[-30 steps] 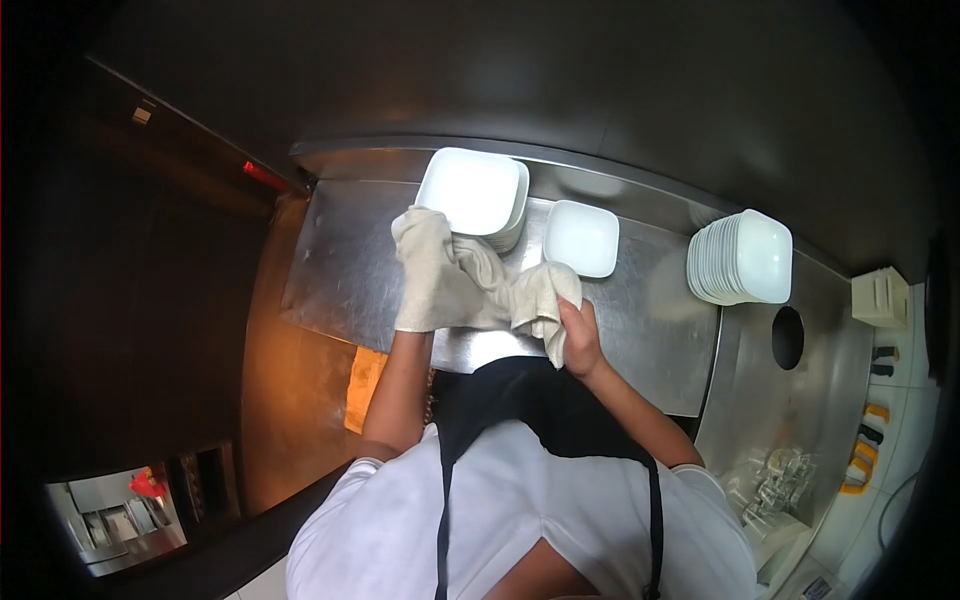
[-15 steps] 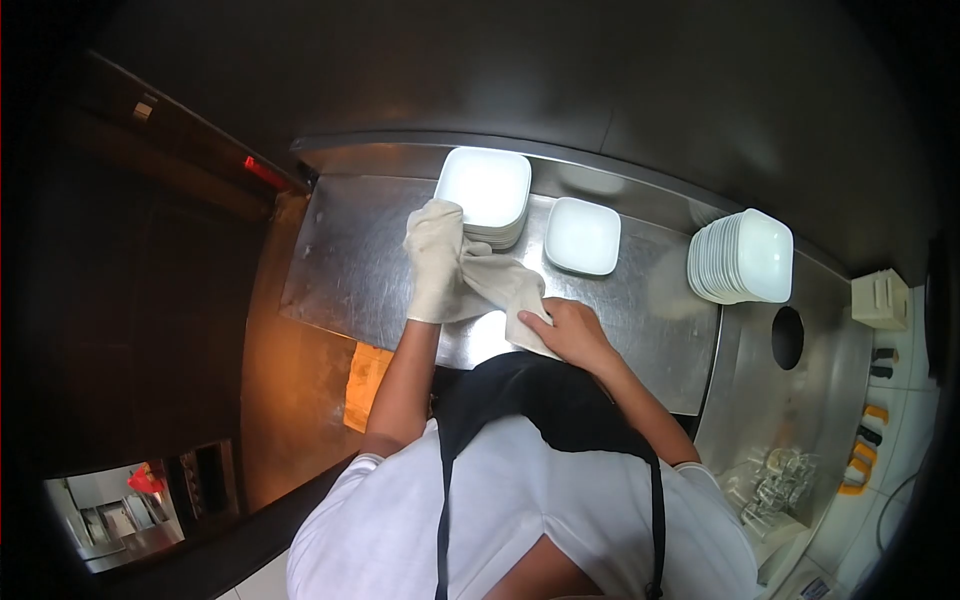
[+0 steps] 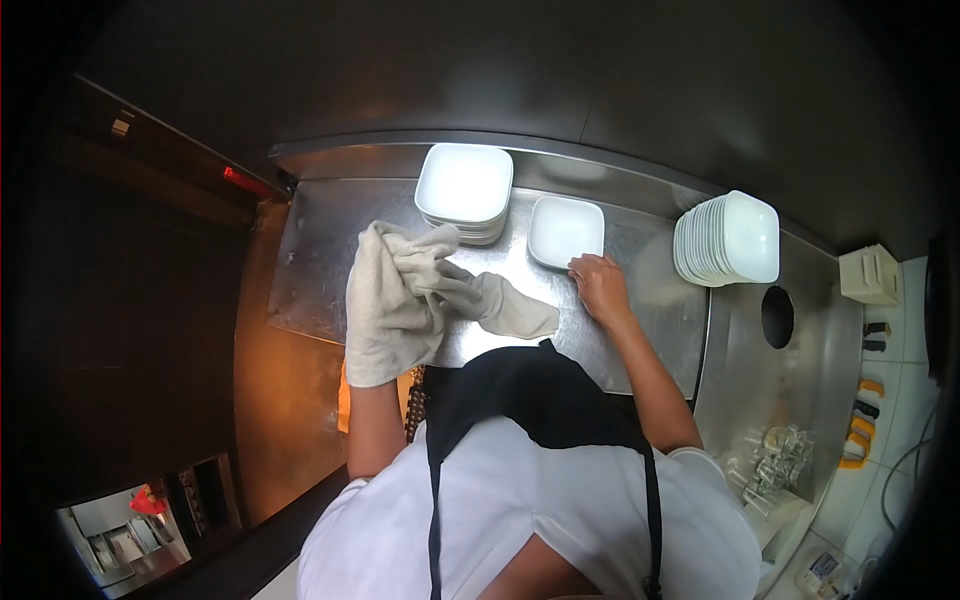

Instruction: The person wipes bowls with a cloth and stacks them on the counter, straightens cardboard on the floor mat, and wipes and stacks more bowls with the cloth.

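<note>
A beige cloth point(image 3: 385, 320) covers my left hand, hiding its fingers; one end trails right over the steel counter point(image 3: 650, 330). My right hand point(image 3: 600, 286) is at the near right edge of a square white dish point(image 3: 565, 231), its fingertips against the rim. Just left of that dish stands a stack of square white dishes point(image 3: 464, 185), close beyond the cloth. Farther right, a longer stack of white dishes point(image 3: 752, 238) leans on its side.
A round dark hole point(image 3: 777, 317) opens in the right-hand steel surface. Glasses point(image 3: 782, 462) stand at the lower right. Knives with yellow and black handles point(image 3: 862, 430) line the right wall beside a white box point(image 3: 869, 275). A raised ledge point(image 3: 560, 152) runs along the back.
My right hand has let go of the cloth and moved up and right to the single dish. My left hand, with the cloth, has moved left and toward me, away from the stack.
</note>
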### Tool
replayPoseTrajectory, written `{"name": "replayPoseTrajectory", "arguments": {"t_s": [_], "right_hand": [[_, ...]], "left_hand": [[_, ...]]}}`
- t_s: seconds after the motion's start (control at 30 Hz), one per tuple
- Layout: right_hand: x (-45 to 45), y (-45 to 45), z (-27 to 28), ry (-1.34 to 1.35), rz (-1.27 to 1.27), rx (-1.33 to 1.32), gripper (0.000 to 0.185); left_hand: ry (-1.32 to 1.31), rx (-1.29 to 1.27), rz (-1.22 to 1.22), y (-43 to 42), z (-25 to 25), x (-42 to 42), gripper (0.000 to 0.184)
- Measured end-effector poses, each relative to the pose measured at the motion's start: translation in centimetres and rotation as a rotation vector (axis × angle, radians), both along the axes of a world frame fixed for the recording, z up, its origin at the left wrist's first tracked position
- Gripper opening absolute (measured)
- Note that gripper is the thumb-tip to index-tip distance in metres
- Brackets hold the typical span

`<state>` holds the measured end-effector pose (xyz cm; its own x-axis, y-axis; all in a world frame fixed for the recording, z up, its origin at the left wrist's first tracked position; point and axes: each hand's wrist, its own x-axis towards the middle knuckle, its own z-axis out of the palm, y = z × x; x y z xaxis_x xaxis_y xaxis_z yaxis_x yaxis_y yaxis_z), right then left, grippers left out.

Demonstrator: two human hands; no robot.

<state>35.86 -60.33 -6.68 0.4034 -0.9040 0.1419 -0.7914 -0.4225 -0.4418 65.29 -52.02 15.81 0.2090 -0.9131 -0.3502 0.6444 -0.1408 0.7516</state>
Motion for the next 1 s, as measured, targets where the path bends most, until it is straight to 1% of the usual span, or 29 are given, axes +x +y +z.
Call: {"name": "replayPoseTrajectory", "arguments": {"t_s": [0.03, 0.07, 0.1, 0.13, 0.2, 0.23, 0.3, 0.33, 0.43, 0.47, 0.53, 0.57, 0.63, 0.7, 0.77, 0.8, 0.83, 0.9, 0.93, 0.97, 1.0], "right_hand": [[-0.1, 0.3, 0.0, -0.044, 0.005, -0.014, 0.012], [-0.2, 0.5, 0.1, -0.089, 0.009, -0.03, 0.011], [-0.2, 0.7, 0.1, -0.133, 0.015, -0.046, 0.011], [-0.2, 0.8, 0.2, -0.226, -0.072, 0.011, 0.013], [-0.1, 1.0, 0.2, -0.407, -0.244, 0.125, 0.018], [-0.5, 0.7, 0.2, -0.648, -0.315, 0.267, 0.019], [-1.2, -0.3, 0.6, -1.129, -0.449, 0.553, 0.024], [-1.0, -0.1, 2.5, -1.382, -0.505, 0.607, 0.022], [-0.6, 0.7, 7.4, -1.713, -0.565, 0.665, 0.02], [-0.6, 1.0, 7.9, -1.669, -0.536, 0.626, 0.018], [-0.4, 2.0, 8.6, -1.583, -0.483, 0.552, 0.016], [0.4, 3.1, 9.9, -1.361, -0.447, 0.46, 0.014], [2.4, 5.8, 12.7, -0.917, -0.371, 0.28, 0.01], [4.0, 7.1, 14.2, -0.694, 0.061, -0.137, 0.009], [5.6, 8.0, 16.2, -0.553, 0.286, -0.276, 0.018], [5.2, 7.9, 15.3, -0.498, 0.351, -0.265, 0.035], [5.1, 7.8, 15.6, -0.575, 0.289, -0.247, 0.045], [4.8, 7.0, 16.6, -0.723, 0.17, -0.205, 0.065], [4.1, 6.0, 15.5, -0.763, 0.189, -0.102, 0.091], [4.4, 5.3, 15.2, -0.794, 0.18, 0.03, 0.093], [4.8, 4.6, 15.1, -0.821, 0.17, 0.162, 0.095]], "left_hand": [[0.114, 0.005, -0.03, 0.7, 0.1, 0.5, 0.035], [0.232, -0.04, -0.108, 1.0, -1.2, 1.8, 0.033], [0.247, -0.074, -0.131, 1.7, -2.4, 2.2, 0.032], [0.263, -0.106, -0.152, 2.2, -2.7, 2.3, 0.032], [-0.242, -0.198, -0.062, 2.9, -5.1, 2.6, 0.026], [-0.493, -0.202, 0.009, 3.3, -6.4, 2.7, 0.028], [-0.092, -0.139, 0.136, 3.2, -7.9, 2.5, 0.032], [-0.332, -0.148, 0.051, 3.1, -7.8, 2.4, 0.033], [-1.049, -0.167, -0.219, 2.5, -6.3, 1.8, 0.034], [-1.287, -0.171, -0.314, 2.2, -5.8, 1.4, 0.035], [-1.04, -0.271, -0.323, 2.0, -5.1, 0.2, 0.036], [-0.554, -0.349, -0.231, 1.9, -4.9, -0.9, 0.037], [0.023, -0.341, -0.153, 1.7, -4.4, -2.5, 0.039], [0.197, -0.204, -0.196, 1.0, -3.4, -3.5, 0.043], [0.115, -0.137, -0.166, 0.0, -3.7, -4.1, 0.059], [0.253, -0.1, -0.223, 0.4, -3.3, -3.3, 0.054], [0.39, -0.065, -0.278, 0.8, -1.5, -2.9, 0.05], [0.21, -0.186, -0.23, 1.5, -0.6, -2.7, 0.045], [0.122, -0.244, -0.204, 1.8, -0.5, -2.7, 0.042], [-0.047, -0.22, -0.197, 1.8, -1.8, -2.1, 0.041], [-0.215, -0.196, -0.19, 1.5, -4.2, -1.1, 0.04]]}}
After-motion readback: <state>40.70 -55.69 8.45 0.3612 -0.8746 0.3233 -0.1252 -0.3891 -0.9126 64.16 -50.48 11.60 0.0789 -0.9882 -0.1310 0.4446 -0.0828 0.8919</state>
